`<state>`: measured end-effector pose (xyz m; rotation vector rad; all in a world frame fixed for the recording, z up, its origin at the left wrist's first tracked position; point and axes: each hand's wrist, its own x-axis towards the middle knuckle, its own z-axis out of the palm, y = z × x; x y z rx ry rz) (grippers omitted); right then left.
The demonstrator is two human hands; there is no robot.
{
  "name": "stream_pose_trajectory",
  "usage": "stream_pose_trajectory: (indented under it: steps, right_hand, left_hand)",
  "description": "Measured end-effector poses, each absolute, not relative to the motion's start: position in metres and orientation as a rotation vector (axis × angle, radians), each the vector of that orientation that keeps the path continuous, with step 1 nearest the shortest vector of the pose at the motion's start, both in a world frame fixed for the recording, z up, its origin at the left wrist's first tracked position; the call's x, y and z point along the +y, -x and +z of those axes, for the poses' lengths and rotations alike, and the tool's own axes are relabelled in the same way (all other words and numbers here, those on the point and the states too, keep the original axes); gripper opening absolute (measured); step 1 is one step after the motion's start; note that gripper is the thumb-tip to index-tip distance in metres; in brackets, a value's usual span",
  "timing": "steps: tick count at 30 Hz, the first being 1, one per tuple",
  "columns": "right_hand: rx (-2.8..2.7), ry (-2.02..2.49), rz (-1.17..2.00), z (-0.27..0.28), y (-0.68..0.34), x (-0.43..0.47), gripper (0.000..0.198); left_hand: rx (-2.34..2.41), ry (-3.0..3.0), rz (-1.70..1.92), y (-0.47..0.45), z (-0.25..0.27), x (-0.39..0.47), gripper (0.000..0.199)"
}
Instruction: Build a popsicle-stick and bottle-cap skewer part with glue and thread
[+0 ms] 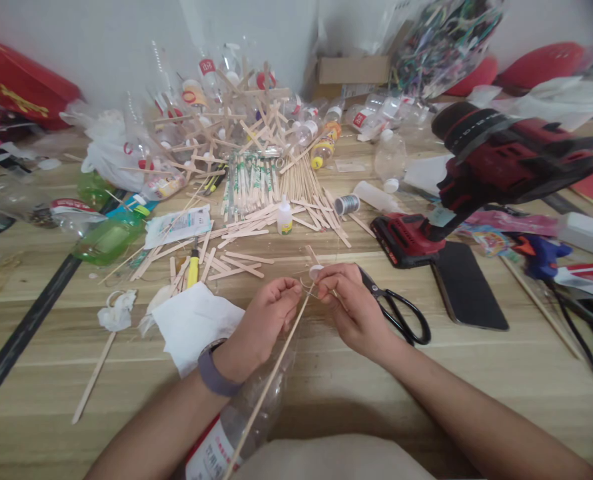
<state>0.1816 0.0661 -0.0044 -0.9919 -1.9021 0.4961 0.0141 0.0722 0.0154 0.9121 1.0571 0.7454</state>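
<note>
Nearer than the small white bottle (284, 219) (yellow label, too small to read): clear bottle (210, 448), near-left, red-and-white label, Chinese characters partly cut off. Left hand (269, 312), thumb and fingertips pinched together; cannot tell on what. Pale wooden stick (269, 388), long, thin, straight, far end just nearer than the landmark; fine curved strand (304, 285) there. Right hand (351, 308), near-right, fingers curled closed by that end, exact hold unclear.

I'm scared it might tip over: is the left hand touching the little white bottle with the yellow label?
Apart. The head view shows bare tabletop between the left hand and the little white bottle standing beyond it.
</note>
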Motion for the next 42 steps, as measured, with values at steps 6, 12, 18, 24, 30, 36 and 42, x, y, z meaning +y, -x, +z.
stream_pose_trajectory:
  steps: [6, 12, 18, 24, 30, 36, 42]
  right_hand:
    - [-1.817, 1.014, 0.669, -0.008, -0.178, 0.064, 0.017]
    - [-1.735, 1.073, 0.741, -0.011, -0.174, 0.061, 0.024]
    - [-1.737, 1.117, 0.637, -0.016, -0.175, 0.059, 0.018]
    - [-1.795, 1.150, 0.522, -0.019, -0.178, 0.058, 0.012]
    - [-1.884, 1.137, 0.543, -0.017, -0.179, 0.059, 0.014]
    - [-1.924, 1.116, 0.640, -0.012, -0.178, 0.059, 0.015]
    - [-1.961, 1.072, 0.774, -0.011, -0.176, 0.061, 0.017]
  left_hand:
    - [1.018, -0.871, 0.727, -0.015, 0.012, 0.073, 0.027]
    - [1.015, -0.816, 0.690, -0.013, 0.011, 0.073, 0.024]
    - [1.000, -0.820, 0.633, -0.014, 0.013, 0.073, 0.022]
    - [0.962, -0.734, 0.659, -0.014, 0.008, 0.072, 0.026]
    - [0.882, -0.618, 0.745, -0.014, 0.004, 0.074, 0.024]
    - [0.873, -0.551, 0.762, -0.015, 0.005, 0.077, 0.020]
    - [0.884, -0.512, 0.776, -0.016, 0.004, 0.078, 0.024]
